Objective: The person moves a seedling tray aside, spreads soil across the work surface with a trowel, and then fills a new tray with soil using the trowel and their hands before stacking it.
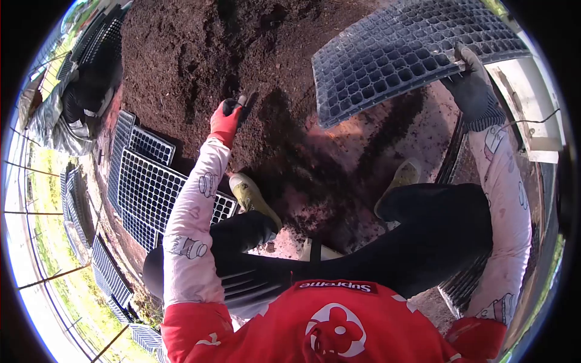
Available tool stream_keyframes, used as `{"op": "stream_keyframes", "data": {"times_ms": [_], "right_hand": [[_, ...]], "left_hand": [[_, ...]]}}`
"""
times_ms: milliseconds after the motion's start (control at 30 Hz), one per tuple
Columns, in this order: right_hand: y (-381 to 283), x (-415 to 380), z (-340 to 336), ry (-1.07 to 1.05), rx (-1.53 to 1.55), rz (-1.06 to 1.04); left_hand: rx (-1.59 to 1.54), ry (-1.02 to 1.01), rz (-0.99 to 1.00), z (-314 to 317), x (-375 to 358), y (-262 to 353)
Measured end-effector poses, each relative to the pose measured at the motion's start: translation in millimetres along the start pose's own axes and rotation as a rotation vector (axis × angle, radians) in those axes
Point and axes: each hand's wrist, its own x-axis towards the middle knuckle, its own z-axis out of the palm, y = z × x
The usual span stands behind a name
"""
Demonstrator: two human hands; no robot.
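Observation:
My left hand (227, 119), in a red and black glove, is over the near slope of a large pile of dark soil (181, 66). Its fingers look loosely apart and hold nothing I can see; their dark tips blend into the soil. My right hand (471, 91), in a dark glove, grips the near right edge of a black seedling tray (387, 60). This tray is tilted above the ground at the upper right, and the cells that show look unfilled.
Several more seedling trays (148, 175) lie by my left arm, with further tray stacks (112, 272) beyond. My shoes (251, 193) stand apart on soil-strewn ground. A white box-like object (529, 97) is at the right. Crumpled plastic sheeting (66, 130) lies at the far left.

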Motion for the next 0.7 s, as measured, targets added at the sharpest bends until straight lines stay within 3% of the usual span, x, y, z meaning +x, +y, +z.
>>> {"op": "stream_keyframes", "data": {"times_ms": [67,100,133,167,200,267,300,333,400,433,533,667,700], "right_hand": [[-2,7,-9,0.059,0.003,-0.007],[-3,13,-16,0.077,0.025,0.010],[-3,19,-26,0.093,0.045,0.026],[-1,30,-47,-0.056,0.103,-0.011],[-2,31,-55,-0.052,0.092,-0.006],[-8,27,-67,-0.401,0.129,0.084],[-9,21,-63,-0.386,0.113,0.062],[-12,18,-56,-0.377,0.104,0.062],[-13,15,-46,-0.018,0.018,0.007],[-13,32,-75,-0.393,0.131,0.046],[-12,31,-75,-0.442,0.149,0.057],[-14,48,-86,-0.389,0.092,0.062],[-13,47,-86,-0.382,0.091,0.064]], "left_hand": [[0.310,-0.019,0.159,28,-12,-4],[0.539,-0.180,0.128,44,-6,-8],[0.754,-0.209,0.070,66,-3,-13],[0.789,-0.205,0.068,82,-5,2],[0.824,-0.202,0.065,94,-4,9],[1.009,-0.306,0.109,118,19,-9],[1.042,-0.357,0.069,127,32,-14],[1.070,-0.315,0.161,129,42,-21],[1.052,-0.412,0.172,117,53,12],[1.046,-0.323,0.212,113,60,16],[0.951,-0.251,0.287,96,75,26],[0.960,-0.267,0.061,74,81,52],[0.997,-0.008,0.242,66,68,57]]}}
